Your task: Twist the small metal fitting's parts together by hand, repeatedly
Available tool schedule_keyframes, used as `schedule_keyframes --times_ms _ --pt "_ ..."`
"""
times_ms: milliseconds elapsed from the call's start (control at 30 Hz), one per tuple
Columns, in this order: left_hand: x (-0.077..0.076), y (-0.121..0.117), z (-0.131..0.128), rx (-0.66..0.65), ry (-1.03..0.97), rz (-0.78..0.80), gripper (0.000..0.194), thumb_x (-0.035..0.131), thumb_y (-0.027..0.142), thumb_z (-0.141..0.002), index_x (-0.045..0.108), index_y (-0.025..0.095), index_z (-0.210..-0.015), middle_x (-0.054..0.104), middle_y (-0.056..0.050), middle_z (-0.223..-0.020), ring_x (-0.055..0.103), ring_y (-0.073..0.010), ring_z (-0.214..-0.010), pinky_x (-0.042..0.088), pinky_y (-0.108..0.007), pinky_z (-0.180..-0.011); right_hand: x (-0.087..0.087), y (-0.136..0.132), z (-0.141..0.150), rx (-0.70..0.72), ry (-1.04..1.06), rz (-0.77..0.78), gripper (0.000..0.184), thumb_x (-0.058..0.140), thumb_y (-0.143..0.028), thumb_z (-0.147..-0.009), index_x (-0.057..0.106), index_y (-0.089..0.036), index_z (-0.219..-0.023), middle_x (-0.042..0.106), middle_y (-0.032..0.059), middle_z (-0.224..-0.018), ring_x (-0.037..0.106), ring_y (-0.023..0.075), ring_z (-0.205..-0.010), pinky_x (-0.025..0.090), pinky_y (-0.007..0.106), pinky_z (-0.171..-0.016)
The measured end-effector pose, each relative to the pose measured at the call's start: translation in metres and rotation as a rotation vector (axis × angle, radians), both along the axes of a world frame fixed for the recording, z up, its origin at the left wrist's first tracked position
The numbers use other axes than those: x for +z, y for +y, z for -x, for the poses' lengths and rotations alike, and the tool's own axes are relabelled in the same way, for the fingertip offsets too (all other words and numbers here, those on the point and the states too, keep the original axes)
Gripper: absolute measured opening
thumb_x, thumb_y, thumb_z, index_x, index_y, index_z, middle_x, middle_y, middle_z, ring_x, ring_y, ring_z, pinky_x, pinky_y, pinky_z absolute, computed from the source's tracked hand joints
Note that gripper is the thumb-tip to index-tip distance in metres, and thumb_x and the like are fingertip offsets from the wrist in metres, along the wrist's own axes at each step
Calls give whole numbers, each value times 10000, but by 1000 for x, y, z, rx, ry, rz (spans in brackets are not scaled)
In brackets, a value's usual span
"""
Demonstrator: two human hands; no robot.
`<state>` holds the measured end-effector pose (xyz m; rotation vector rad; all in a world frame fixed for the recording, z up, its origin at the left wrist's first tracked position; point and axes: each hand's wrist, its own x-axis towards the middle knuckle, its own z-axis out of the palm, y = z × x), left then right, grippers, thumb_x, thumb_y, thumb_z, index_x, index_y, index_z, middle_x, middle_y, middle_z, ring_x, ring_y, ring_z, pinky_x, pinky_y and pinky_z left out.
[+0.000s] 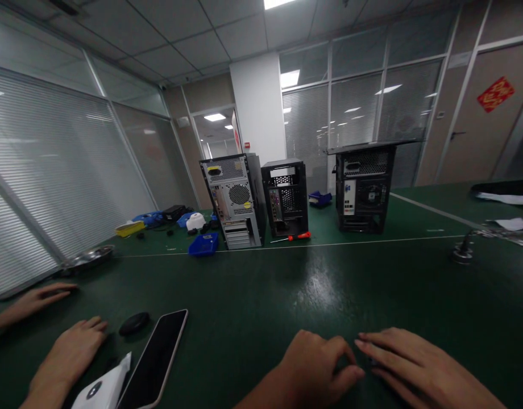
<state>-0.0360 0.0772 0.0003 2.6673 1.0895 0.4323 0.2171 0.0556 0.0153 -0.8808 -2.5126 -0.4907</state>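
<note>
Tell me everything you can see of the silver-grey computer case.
The silver-grey computer case stands upright on the green table, its back towards the camera. That back looks like bare metal: a perforated panel with a yellow-marked socket at the top, a round fan grille with a yellow sticker beside it, and slots below. Its visible side is dark. No hand touches it; whether the blue tray does is unclear.

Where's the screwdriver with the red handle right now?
In the head view, the red-handled screwdriver lies near the middle of the green table, just in front of the open black computer case.
</note>
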Motion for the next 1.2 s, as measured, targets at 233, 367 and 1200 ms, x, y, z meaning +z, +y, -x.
schedule_keyframes --times_ms 233,367,1200 --pt "-6 3 -1 15 93 -69 326 454 546 -943 530 235 -1004 675 4 -756 669 -213 -675 416 -257 -546 9 -4 27 97 50 -71 400 651 -356 -849 645 -251 -1234 729 -9 -1108 710 116 -916 581 177 -812" --pt "0 -1 -1 9 102 -60 277 438 490 -956 505 248 -1072 676 4 -791 661 -215 -681 438 -278 -574 8 -5 28 61 87 92 310 611 -324 -881 658 -270 -1183 739 -7 -1048 710 100 -878 577 157 -798" --pt "8 -37 -10 76 43 -130 337 462 513 -953 671 260 -1028 731 -26 -846 702 -235 -797 496 -288 -677 -20 -29 39 -15 169 9 168 644 -282 -823 606 -217 -973 649 20 -854 619 122 -721 516 232 -642"
